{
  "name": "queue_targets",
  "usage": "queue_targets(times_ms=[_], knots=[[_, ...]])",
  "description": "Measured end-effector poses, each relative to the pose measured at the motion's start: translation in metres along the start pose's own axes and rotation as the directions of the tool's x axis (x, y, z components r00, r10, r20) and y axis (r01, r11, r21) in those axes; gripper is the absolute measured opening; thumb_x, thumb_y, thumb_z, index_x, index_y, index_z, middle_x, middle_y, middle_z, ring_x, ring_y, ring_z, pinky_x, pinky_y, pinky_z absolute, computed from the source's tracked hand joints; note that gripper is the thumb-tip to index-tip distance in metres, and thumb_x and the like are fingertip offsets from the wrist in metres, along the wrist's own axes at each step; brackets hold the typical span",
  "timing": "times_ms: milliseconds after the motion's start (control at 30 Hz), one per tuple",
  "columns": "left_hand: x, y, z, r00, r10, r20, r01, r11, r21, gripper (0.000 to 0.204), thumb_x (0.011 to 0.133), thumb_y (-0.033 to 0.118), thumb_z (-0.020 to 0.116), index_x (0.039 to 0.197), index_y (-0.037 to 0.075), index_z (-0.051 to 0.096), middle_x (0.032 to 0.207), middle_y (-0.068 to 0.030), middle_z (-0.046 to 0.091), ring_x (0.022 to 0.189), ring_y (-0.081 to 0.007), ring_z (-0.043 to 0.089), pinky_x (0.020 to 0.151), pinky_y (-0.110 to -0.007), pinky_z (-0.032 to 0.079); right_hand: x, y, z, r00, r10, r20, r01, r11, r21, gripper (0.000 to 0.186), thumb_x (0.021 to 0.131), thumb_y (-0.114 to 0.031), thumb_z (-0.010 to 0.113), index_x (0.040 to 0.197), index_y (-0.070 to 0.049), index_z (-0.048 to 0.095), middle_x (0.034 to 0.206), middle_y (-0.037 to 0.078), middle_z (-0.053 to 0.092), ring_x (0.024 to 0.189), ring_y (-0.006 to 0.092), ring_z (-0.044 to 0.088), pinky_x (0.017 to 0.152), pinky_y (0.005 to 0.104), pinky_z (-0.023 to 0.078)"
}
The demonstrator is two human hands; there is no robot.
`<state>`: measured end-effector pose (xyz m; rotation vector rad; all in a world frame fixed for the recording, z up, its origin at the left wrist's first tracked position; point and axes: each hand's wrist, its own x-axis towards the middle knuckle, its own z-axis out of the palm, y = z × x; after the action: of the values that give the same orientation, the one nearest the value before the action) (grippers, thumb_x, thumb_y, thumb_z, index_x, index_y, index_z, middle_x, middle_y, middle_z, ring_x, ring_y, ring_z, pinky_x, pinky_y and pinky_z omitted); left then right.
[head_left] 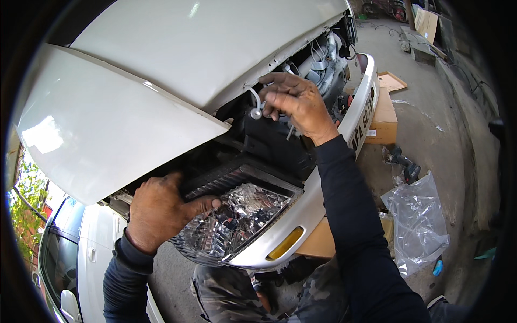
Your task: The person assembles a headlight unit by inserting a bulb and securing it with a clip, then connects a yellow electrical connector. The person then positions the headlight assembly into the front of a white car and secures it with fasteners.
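Note:
My left hand (164, 209) grips the upper left edge of a clear headlight (242, 212), its thumb over the lens and the other fingers going behind the edge. The headlight sits at the front corner of a white car, tilted, beside the bumper (307, 212). Over the dark opening behind it is my right hand (299, 105), fingers curled and thumb bent in. A white curved piece with a round end (256, 113) hangs by its fingertips; whether they touch it is unclear. Below the palm shows a thin pale rod (291, 132). What the fingers hold is hidden.
The white hood (210, 43) and fender (102, 118) border the opening. Right of the bumper lie a cardboard box (383, 121), a cordless drill (405, 164) and a clear plastic bag (417, 226). Another white car (97, 237) stands at left.

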<state>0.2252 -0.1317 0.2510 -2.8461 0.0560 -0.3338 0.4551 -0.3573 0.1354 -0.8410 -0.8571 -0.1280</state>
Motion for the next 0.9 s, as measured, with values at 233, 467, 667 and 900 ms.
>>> queue_targets(times_ms=[233,467,667,900], knots=[[-0.001,0.009,0.006,1.0,0.006,0.025,-0.007,0.999,0.053,0.088,0.072,0.074,0.088,0.107,-0.006,0.075,0.08,-0.025,0.075,0.081,-0.0434,0.078,0.079,-0.047,0.062,0.002,0.035,-0.002,0.856,0.511,-0.076,-0.515,0.856,-0.046,0.045,0.1,-0.04,0.08,0.127,-0.005,0.074,0.114,0.007,0.075,0.108,0.0177,0.065,0.102,0.0382,0.048],[-0.004,0.009,0.012,1.0,0.016,-0.003,-0.015,0.995,0.098,0.088,0.071,0.075,0.087,0.107,-0.004,0.074,0.081,-0.0252,0.075,0.083,-0.0449,0.077,0.079,-0.049,0.062,0.0,0.043,-0.008,0.868,0.488,-0.096,-0.484,0.873,0.063,0.037,0.093,-0.035,0.084,0.11,-0.003,0.08,0.135,0.02,0.069,0.137,0.0275,0.049,0.117,0.0469,0.033],[-0.004,0.004,0.014,0.988,0.106,-0.109,-0.1,0.993,0.059,0.08,0.075,0.077,0.084,0.093,0.0,0.071,0.071,-0.02,0.071,0.072,-0.0403,0.076,0.07,-0.048,0.061,0.006,0.031,-0.016,0.922,0.386,0.018,-0.386,0.922,0.034,0.028,0.096,-0.015,0.081,0.117,0.003,0.078,0.115,0.012,0.076,0.101,0.0172,0.067,0.093,0.0323,0.053],[0.005,0.005,0.008,0.999,-0.03,0.042,0.031,0.999,-0.026,0.083,0.073,0.066,0.091,0.112,-0.006,0.076,0.091,-0.0257,0.078,0.087,-0.045,0.077,0.084,-0.047,0.061,-0.004,-0.004,-0.013,0.986,0.095,0.136,-0.032,0.912,-0.408,0.026,0.1,-0.011,0.08,0.123,-0.001,0.075,0.097,0.003,0.076,0.081,0.0068,0.069,0.07,0.025,0.055]])
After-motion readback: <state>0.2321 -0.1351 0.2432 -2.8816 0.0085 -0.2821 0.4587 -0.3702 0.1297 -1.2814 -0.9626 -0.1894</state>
